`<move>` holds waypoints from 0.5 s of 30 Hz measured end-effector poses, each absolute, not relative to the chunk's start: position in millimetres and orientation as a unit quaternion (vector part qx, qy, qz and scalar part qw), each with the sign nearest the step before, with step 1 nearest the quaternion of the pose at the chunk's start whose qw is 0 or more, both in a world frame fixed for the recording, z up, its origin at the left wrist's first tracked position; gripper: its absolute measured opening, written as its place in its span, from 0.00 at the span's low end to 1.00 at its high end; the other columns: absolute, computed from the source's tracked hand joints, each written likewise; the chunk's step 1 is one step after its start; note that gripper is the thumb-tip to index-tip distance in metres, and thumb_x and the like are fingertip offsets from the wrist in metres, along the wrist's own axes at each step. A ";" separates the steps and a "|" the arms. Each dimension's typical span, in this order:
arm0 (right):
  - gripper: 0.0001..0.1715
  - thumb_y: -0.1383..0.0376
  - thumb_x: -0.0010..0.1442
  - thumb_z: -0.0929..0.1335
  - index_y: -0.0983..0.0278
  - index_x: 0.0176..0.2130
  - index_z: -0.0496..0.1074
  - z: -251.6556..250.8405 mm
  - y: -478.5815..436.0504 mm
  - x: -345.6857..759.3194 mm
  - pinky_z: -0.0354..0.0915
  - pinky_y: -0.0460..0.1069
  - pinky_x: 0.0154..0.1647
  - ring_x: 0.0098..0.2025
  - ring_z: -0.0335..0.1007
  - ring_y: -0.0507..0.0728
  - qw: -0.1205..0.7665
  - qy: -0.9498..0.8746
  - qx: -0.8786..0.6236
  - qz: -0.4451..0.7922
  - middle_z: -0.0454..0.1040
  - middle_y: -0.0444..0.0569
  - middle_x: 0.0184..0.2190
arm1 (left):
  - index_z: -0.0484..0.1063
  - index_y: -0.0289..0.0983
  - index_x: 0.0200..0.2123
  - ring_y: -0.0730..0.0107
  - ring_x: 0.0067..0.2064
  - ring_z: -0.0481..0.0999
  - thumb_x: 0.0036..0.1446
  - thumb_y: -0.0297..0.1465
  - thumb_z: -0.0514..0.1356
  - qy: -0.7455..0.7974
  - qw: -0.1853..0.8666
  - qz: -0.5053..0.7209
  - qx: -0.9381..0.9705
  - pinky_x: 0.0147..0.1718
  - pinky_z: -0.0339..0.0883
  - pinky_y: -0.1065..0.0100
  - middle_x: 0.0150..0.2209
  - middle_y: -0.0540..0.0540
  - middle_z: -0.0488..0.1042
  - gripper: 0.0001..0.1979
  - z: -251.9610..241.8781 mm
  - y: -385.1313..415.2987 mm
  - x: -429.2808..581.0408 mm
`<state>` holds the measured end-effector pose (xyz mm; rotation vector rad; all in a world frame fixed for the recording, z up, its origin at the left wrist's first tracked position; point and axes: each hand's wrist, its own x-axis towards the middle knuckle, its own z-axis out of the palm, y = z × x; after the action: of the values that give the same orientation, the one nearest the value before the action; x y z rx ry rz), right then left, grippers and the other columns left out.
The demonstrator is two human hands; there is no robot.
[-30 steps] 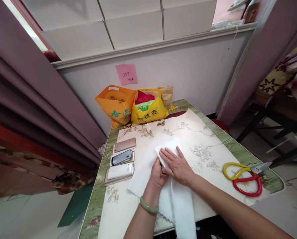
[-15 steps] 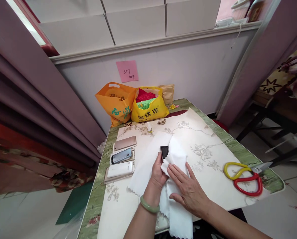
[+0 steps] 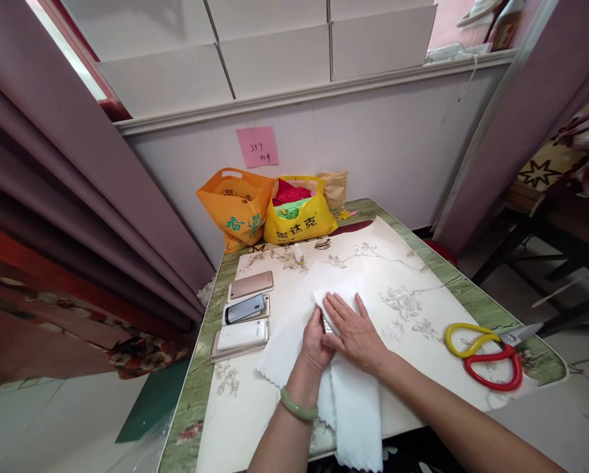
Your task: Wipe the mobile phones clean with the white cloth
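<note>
My left hand (image 3: 315,345), a green bangle at its wrist, is closed around a small keypad phone (image 3: 327,324). Only a strip of silvery keys shows between the two hands; the screen end lies under a white cloth (image 3: 357,401) with scalloped edges. My right hand (image 3: 354,332) presses the cloth onto the phone, fingers stretched along it and the thumb across the phone's lower part. Another spread of white cloth (image 3: 289,335) lies on the table beneath my hands.
Left of my hands lie a rose-gold phone (image 3: 251,284), a blue-grey phone (image 3: 245,309) and a white phone (image 3: 244,335), some stacked on others. Scissors (image 3: 494,351) with yellow and red handles rest at right. An orange bag (image 3: 238,210) and a yellow bag (image 3: 299,220) stand behind.
My right hand has slid up and slightly left over the phone, taking the cloth with it. The dark screen is now covered, and part of the keypad shows.
</note>
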<state>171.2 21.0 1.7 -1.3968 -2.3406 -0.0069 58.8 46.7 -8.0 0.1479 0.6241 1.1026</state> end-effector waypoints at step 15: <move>0.40 0.46 0.68 0.53 0.62 0.69 0.40 4.5 26.6 171.1 0.30 0.68 0.67 0.69 0.45 0.62 0.176 -0.851 -0.493 0.029 0.47 0.53 0.68 | 0.75 0.35 0.47 0.65 0.49 0.77 0.61 0.36 0.57 0.327 0.776 0.538 0.047 0.55 0.66 0.67 0.44 0.42 0.79 0.16 -8.8 49.6 57.8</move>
<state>171.1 26.6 4.5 -1.3970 -2.4115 0.0832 57.8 49.6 -8.8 0.1028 0.7071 1.1647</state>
